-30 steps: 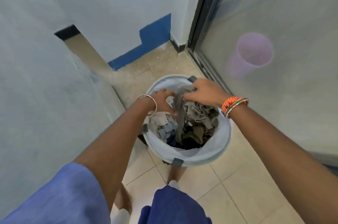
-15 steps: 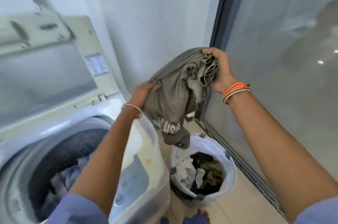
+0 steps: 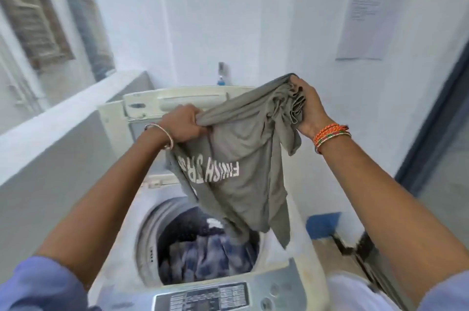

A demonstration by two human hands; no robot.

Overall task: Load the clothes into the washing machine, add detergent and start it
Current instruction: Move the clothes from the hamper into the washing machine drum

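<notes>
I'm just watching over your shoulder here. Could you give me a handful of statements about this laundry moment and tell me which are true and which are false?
1. Both hands hold the grey T-shirt. True: the left hand and right hand each grip it.
2. The washing machine has its lid shut. False: the lid stands raised and the drum is open.
3. The drum is empty. False: blue clothes already lie inside.
4. The shirt carries white lettering. True.
5. The shirt lies fully inside the drum. False: it hangs above the opening, held up.
</notes>
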